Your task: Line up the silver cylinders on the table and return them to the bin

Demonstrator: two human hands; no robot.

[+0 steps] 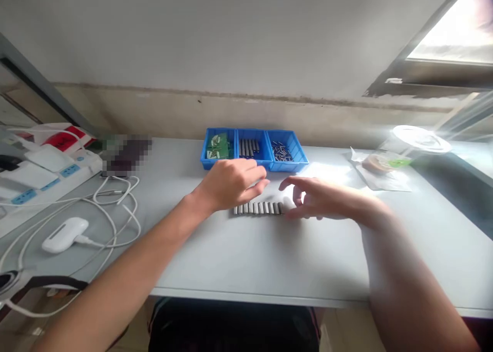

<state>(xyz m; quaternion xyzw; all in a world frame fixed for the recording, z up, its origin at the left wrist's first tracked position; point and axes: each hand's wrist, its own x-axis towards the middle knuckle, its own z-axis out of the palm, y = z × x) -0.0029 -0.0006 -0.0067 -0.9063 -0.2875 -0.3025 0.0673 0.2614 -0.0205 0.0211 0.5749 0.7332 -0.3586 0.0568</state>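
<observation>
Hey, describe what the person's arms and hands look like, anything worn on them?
Both forearms are bare up to the frame edge, with no sleeves in view. The left hand and right hand wear no gloves; no watch or ring shows. The right hand is motion-blurred, so fine detail is unclear.

Blue bins [254, 134], grey table [269, 259], white cables [115, 208]

At the far left of the grey worktop [239, 259] lie white power strips [46, 180] with blue sockets, and nearer, a small white device [64, 235] on looping white cables [115, 208]. At the far right, a clear plastic bag [379, 170] lies beside a round white lid [419, 138].
</observation>
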